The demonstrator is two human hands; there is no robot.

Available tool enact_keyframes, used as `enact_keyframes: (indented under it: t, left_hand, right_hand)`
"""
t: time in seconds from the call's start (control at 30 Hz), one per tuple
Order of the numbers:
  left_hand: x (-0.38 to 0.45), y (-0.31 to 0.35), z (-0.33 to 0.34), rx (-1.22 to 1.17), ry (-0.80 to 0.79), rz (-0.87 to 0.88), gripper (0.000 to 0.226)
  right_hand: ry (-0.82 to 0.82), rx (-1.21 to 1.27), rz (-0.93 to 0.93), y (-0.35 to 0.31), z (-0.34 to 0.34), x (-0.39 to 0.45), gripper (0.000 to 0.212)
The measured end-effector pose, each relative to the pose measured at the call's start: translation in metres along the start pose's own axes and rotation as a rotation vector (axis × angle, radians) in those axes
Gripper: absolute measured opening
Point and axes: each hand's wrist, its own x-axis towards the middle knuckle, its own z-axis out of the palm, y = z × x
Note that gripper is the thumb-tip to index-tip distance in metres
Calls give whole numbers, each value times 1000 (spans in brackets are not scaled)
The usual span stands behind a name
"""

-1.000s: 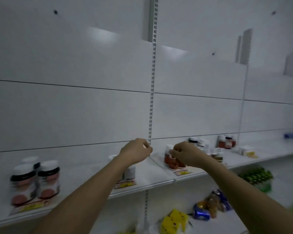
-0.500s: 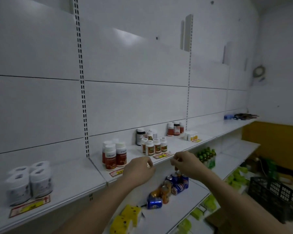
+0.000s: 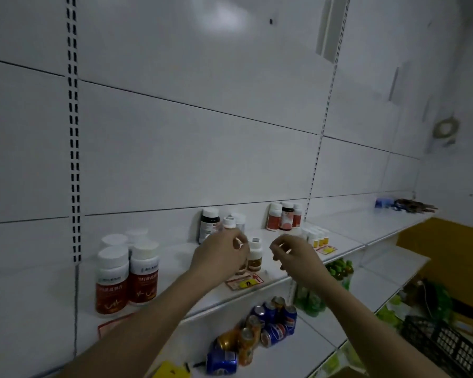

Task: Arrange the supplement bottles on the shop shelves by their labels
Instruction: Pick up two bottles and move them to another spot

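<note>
On the white shelf (image 3: 180, 257) stands a cluster of small brown supplement bottles (image 3: 255, 255) with white caps. My left hand (image 3: 219, 255) reaches over that cluster, its fingers curled round one small bottle that it mostly hides. A little to the right, my right hand (image 3: 292, 255) hovers above the shelf's edge with loosely curled fingers and holds nothing. Two large red-label bottles (image 3: 112, 285) stand at the left. A dark bottle (image 3: 209, 222) and three red-label bottles (image 3: 284, 216) stand by the back wall. Small yellow-label bottles (image 3: 316, 238) sit further right.
A yellow price tag (image 3: 245, 282) lies on the shelf edge below my hands. The lower shelf holds soda cans (image 3: 271, 323), green bottles (image 3: 339, 268) and yellow packs (image 3: 170, 371). A black crate (image 3: 443, 347) sits at the lower right.
The view swung right along the shelf and closer. My left hand rose from the shelf edge onto the small brown bottles. My right hand lifted beside it.
</note>
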Motion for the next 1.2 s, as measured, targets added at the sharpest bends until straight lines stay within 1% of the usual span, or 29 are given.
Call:
enact_keyframes:
  t: [0.07,0.13,0.3,0.47,0.57,0.63,0.73,0.8,0.9,1.03,1.13,1.2]
  left_hand:
    - [27,-2,-5,-35,46,-25,14]
    - [50,-3,-9,-54,69,-57,11]
    - [115,-13,-17,4,165,-138,16]
    - [162,-35,-9,89,193,-266,25]
    - [182,-49,2,148,198,-353,33]
    - [191,-58,9,174,196,-410,40]
    - [202,-69,21,147,180,-439,52]
    - [208,-74,30,166,167,-455,56]
    - [213,-81,42,206,193,-472,48]
    - [214,-89,49,176,267,-482,41]
    - [216,-92,50,142,282,-493,39]
    - [217,-92,52,121,292,-502,42]
  right_hand:
    - [20,59,-42,2,-1,29,9]
    - [-2,70,-81,6,-1,55,9]
    - [-47,142,-115,14,-4,125,13]
    - [-277,132,-211,29,17,188,17]
    - [-369,106,-283,35,37,223,23]
    - [-428,36,-343,37,51,244,31]
    - [-511,-51,-405,41,73,265,41]
    - [-545,-77,-428,44,87,275,43]
    - [-570,-134,-485,48,101,287,39]
    - [-576,-138,-514,53,108,296,29]
    - [-584,-120,-508,54,112,297,30]
    - [-599,-102,-483,53,114,297,31]
